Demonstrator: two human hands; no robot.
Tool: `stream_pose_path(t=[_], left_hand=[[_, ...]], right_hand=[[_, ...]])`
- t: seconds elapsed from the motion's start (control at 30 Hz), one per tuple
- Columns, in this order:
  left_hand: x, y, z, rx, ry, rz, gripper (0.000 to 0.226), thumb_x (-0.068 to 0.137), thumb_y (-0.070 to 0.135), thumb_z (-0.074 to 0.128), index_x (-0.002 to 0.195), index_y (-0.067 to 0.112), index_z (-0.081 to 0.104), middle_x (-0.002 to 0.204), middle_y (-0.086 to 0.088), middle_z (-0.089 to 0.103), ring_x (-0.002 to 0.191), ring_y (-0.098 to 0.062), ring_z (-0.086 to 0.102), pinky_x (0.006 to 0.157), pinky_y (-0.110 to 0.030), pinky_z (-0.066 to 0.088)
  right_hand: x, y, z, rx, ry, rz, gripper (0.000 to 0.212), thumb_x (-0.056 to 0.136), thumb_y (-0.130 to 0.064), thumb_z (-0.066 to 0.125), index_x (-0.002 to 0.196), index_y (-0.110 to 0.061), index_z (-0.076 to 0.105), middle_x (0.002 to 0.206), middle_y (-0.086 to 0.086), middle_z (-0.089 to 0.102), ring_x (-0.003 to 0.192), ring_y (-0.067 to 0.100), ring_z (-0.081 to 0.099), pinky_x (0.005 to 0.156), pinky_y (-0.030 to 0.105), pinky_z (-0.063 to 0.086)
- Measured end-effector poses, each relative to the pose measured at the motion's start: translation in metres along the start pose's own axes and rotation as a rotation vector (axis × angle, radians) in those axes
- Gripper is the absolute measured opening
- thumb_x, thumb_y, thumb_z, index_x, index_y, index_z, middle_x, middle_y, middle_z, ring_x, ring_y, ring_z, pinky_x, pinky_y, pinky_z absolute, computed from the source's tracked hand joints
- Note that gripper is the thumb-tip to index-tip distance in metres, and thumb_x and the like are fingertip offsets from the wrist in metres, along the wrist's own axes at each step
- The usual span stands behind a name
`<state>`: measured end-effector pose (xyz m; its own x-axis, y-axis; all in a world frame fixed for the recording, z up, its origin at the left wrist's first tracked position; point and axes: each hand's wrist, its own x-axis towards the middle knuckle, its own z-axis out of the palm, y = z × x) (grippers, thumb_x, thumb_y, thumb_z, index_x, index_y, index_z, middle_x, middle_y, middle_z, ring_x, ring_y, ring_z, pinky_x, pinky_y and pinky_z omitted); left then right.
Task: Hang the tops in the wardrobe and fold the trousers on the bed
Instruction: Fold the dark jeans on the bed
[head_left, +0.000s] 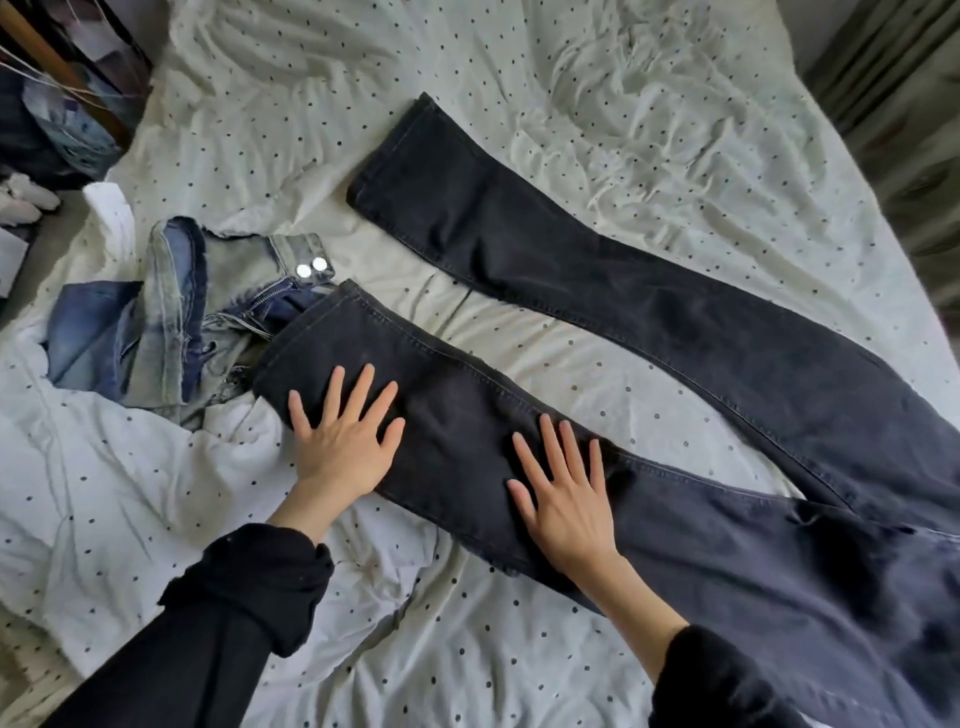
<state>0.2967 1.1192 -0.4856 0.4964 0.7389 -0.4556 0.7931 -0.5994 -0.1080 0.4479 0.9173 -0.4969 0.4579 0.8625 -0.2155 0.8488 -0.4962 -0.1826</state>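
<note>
Black, bunched-up knit sleeves (244, 587) cover our forearms at the bottom of the view, cuffs pushed back from the wrists. Both our hands lie flat, fingers straight and spread, gripping nothing: our left hand (345, 439) presses near the hem of the closer leg of the dark charcoal denim trousers (649, 312), its heel overhanging the leg's near edge, and our right hand (563, 499) presses further up the same leg, towards the knee.

Those trousers are spread out across the bed in a V: the two long legs part from a crotch at the right edge, the near leg running left under our palms, the far leg slanting up and left to a slightly flared hem. We see pale stitching along the seams, and the cloth lies heavy and mostly smooth.

Just beside the near hem, touching it, sits a crumpled heap of faded blue and bleached denim jeans (171, 332), with frayed edges, an open zip and two round metal buttons.

Everything rests on a rumpled pale cream bed sheet (623, 130) sprinkled with small dark dots, creased into soft ridges. At the upper left, beyond the mattress edge, we make out dim clutter; at the right, a dark greenish curtain (904, 104).
</note>
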Motion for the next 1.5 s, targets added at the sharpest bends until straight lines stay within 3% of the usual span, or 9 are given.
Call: stream_pose_path(t=[0.27, 0.4, 0.57, 0.7, 0.8, 0.9, 0.97, 1.3, 1.5], left_hand=[[-0.034, 0.009, -0.009, -0.010, -0.066, -0.031, 0.053, 0.099, 0.046, 0.007, 0.149, 0.036, -0.006, 0.157, 0.002, -0.017, 0.144, -0.022, -0.019, 0.111, -0.062, -0.004], [-0.082, 0.063, 0.012, -0.090, 0.030, 0.343, 0.056, 0.097, 0.052, 0.014, 0.149, 0.037, -0.003, 0.157, -0.003, -0.017, 0.143, -0.024, -0.020, 0.108, -0.061, -0.012], [-0.112, 0.104, 0.040, 0.267, 0.051, 0.651, 0.079, 0.087, 0.066, 0.039, 0.147, 0.041, -0.005, 0.156, 0.001, -0.021, 0.137, -0.033, -0.032, 0.085, -0.066, -0.034], [-0.105, 0.105, 0.022, 0.149, 0.232, 0.626, 0.069, 0.085, 0.004, 0.057, 0.143, 0.032, 0.035, 0.156, -0.005, 0.022, 0.144, -0.028, 0.017, 0.110, -0.062, 0.002], [-0.107, 0.112, -0.005, -0.117, 0.386, 0.646, 0.042, 0.065, -0.017, 0.066, 0.099, 0.008, 0.072, 0.105, -0.014, 0.066, 0.099, -0.036, 0.062, 0.081, -0.049, 0.048], [-0.105, 0.124, -0.031, -0.255, 0.413, 0.514, 0.024, 0.080, -0.007, 0.060, 0.095, 0.008, 0.071, 0.096, -0.009, 0.064, 0.090, -0.032, 0.059, 0.066, -0.041, 0.047], [-0.100, 0.135, -0.045, -0.336, 0.431, 0.416, 0.026, 0.087, -0.001, 0.052, 0.100, 0.012, 0.070, 0.101, -0.007, 0.064, 0.095, -0.031, 0.056, 0.066, -0.038, 0.042], [-0.024, 0.226, -0.128, -0.430, 0.679, 0.234, 0.034, 0.089, -0.005, 0.040, 0.104, 0.008, 0.067, 0.099, -0.017, 0.065, 0.102, -0.039, 0.046, 0.082, -0.047, 0.039], [0.057, 0.286, -0.161, -0.400, 0.701, 0.148, 0.027, 0.091, -0.002, 0.044, 0.109, 0.004, 0.064, 0.105, -0.023, 0.061, 0.104, -0.041, 0.044, 0.084, -0.048, 0.033]], right_hand=[[-0.025, 0.021, 0.004, -0.079, 0.013, 0.086, 0.054, 0.091, -0.047, 0.029, 0.136, -0.025, 0.050, 0.145, 0.010, 0.043, 0.133, 0.031, 0.041, 0.107, 0.057, 0.026], [-0.071, 0.026, 0.029, 0.066, -0.032, 0.093, 0.053, 0.099, -0.048, 0.024, 0.146, -0.025, 0.031, 0.157, 0.002, 0.011, 0.146, 0.026, 0.008, 0.115, 0.052, 0.004], [-0.148, 0.051, 0.048, 0.139, -0.057, 0.185, 0.071, 0.090, -0.064, 0.029, 0.147, -0.032, 0.000, 0.155, -0.005, -0.008, 0.143, 0.020, -0.012, 0.115, 0.046, -0.006], [-0.201, 0.107, 0.049, 0.000, -0.102, 0.490, 0.072, 0.094, -0.028, 0.052, 0.150, -0.026, 0.007, 0.159, 0.004, 0.007, 0.146, 0.025, 0.001, 0.115, 0.052, 0.002], [-0.225, 0.146, 0.033, -0.003, 0.028, 0.641, 0.049, 0.083, 0.000, 0.060, 0.130, -0.011, 0.054, 0.135, 0.017, 0.052, 0.130, 0.034, 0.044, 0.108, 0.055, 0.024], [-0.230, 0.168, 0.011, 0.010, 0.216, 0.682, 0.010, 0.076, 0.003, 0.070, 0.079, -0.004, 0.064, 0.075, 0.014, 0.066, 0.074, 0.036, 0.064, 0.077, 0.046, 0.047], [-0.224, 0.175, -0.006, 0.034, 0.268, 0.700, 0.014, 0.079, -0.002, 0.071, 0.072, -0.004, 0.060, 0.063, 0.013, 0.061, 0.060, 0.035, 0.059, 0.061, 0.039, 0.044], [-0.146, 0.277, -0.090, 0.187, 0.569, 0.677, 0.020, 0.093, -0.027, 0.056, 0.092, -0.009, 0.066, 0.085, 0.009, 0.068, 0.082, 0.032, 0.059, 0.074, 0.038, 0.035], [-0.062, 0.349, -0.103, 0.196, 0.521, 0.605, 0.021, 0.094, -0.030, 0.054, 0.093, -0.011, 0.065, 0.086, 0.007, 0.067, 0.085, 0.031, 0.058, 0.075, 0.037, 0.029]])
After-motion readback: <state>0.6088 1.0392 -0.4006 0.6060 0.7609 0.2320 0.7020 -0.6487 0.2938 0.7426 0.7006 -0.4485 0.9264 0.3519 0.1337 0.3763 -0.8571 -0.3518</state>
